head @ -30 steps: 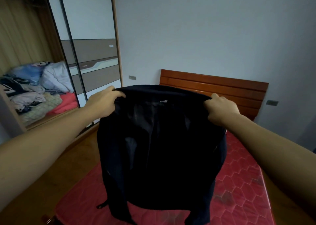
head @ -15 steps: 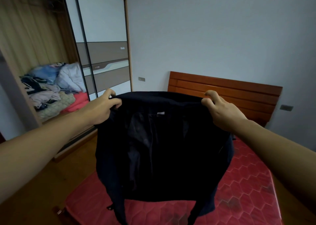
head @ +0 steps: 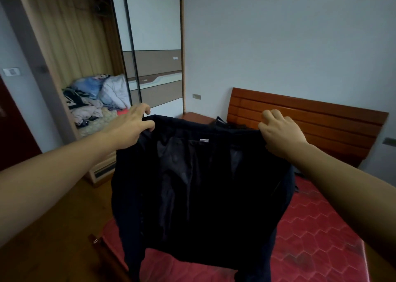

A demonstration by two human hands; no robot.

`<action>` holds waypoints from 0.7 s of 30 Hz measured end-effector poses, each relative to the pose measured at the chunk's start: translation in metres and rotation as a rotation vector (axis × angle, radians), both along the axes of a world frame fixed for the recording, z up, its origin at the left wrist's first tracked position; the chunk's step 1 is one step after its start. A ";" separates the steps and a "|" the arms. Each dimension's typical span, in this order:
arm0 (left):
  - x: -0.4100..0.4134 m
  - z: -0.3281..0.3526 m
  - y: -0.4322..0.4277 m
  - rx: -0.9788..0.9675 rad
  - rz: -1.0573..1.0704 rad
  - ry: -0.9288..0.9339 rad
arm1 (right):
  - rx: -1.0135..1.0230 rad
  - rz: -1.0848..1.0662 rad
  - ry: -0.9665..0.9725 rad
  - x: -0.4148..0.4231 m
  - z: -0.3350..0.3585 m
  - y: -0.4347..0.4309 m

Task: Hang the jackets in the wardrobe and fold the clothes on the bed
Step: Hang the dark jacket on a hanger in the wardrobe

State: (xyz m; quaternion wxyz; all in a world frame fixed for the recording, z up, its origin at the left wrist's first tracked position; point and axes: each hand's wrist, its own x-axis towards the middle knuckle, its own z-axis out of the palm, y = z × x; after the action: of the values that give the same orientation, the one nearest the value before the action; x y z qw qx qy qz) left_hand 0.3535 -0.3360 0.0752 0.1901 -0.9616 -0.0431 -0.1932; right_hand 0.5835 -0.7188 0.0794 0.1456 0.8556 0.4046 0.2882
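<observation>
A dark navy jacket [head: 203,187] hangs spread out in front of me, its lining and a small white label facing me. My left hand [head: 130,127] pinches its top left edge and my right hand [head: 278,131] grips its top right edge. The jacket's sleeves dangle over the bed's red quilted mattress [head: 310,228]. The wardrobe [head: 70,46] stands open at the left, a pile of crumpled clothes [head: 94,101] lying on its shelf. More dark clothing [head: 222,122] lies by the headboard, mostly hidden behind the jacket.
The wardrobe's sliding doors [head: 154,46] are pushed to the right side. A wooden headboard [head: 310,118] stands against the grey wall, with a bedside table [head: 195,117] to its left. Wooden floor [head: 53,228] lies between bed and wardrobe.
My view has turned left, so the wardrobe and bed shifted right. Both hands have kept hold of the jacket, held slightly higher and further out.
</observation>
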 end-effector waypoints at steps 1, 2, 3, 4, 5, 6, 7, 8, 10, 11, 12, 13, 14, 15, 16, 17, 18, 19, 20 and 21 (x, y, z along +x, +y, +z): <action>-0.007 0.000 0.001 -0.015 -0.014 0.020 | -0.019 0.064 0.042 0.001 -0.001 -0.002; -0.013 -0.002 0.003 -0.027 -0.025 0.043 | -0.023 0.108 0.102 0.001 -0.002 -0.003; -0.020 -0.004 0.004 -0.047 -0.034 0.060 | -0.012 0.129 0.161 0.002 -0.002 -0.004; -0.026 -0.006 0.005 -0.081 -0.038 0.070 | 0.012 0.137 0.208 0.001 -0.003 -0.003; -0.032 -0.008 0.003 -0.127 -0.034 0.073 | 0.048 0.138 0.242 0.000 -0.005 0.000; -0.037 -0.010 0.000 -0.183 -0.016 0.063 | 0.094 0.138 0.265 -0.002 -0.007 0.004; -0.043 -0.011 -0.004 -0.250 0.011 0.042 | 0.141 0.140 0.284 -0.005 -0.008 0.010; -0.048 -0.012 -0.007 -0.322 0.039 0.015 | 0.176 0.139 0.304 -0.007 -0.010 0.017; -0.061 -0.015 -0.009 -0.420 0.108 -0.024 | 0.199 0.139 0.345 -0.016 -0.012 0.032; -0.068 -0.016 -0.010 -0.435 0.142 -0.033 | 0.187 0.145 0.358 -0.020 -0.012 0.040; -0.076 -0.016 -0.010 -0.437 0.174 -0.029 | 0.164 0.154 0.360 -0.025 -0.012 0.047; -0.085 -0.015 -0.009 -0.428 0.207 -0.008 | 0.135 0.164 0.351 -0.029 -0.013 0.054; -0.094 -0.014 -0.007 -0.418 0.243 0.023 | 0.101 0.177 0.334 -0.033 -0.013 0.062; -0.103 -0.014 -0.004 -0.409 0.281 0.057 | 0.068 0.195 0.314 -0.037 -0.014 0.071; -0.113 -0.014 0.001 -0.398 0.315 0.085 | 0.036 0.218 0.294 -0.041 -0.015 0.079; -0.123 -0.015 0.006 -0.381 0.344 0.102 | 0.004 0.246 0.268 -0.045 -0.016 0.089; -0.133 -0.016 0.012 -0.355 0.367 0.105 | -0.033 0.270 0.237 -0.048 -0.018 0.099; -0.142 -0.017 0.017 -0.325 0.388 0.100 | -0.073 0.291 0.205 -0.052 -0.019 0.110; -0.151 -0.017 0.023 -0.302 0.416 0.092 | -0.110 0.299 0.179 -0.057 -0.019 0.122; -0.160 -0.017 0.031 -0.297 0.457 0.080 | -0.137 0.299 0.166 -0.061 -0.020 0.134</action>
State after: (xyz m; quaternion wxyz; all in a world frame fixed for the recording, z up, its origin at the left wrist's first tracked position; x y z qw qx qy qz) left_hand 0.1937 -0.3050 0.0587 0.0871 -0.9511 -0.2793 -0.0989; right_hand 0.5223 -0.5851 0.0599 0.1251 0.7949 0.5565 0.2070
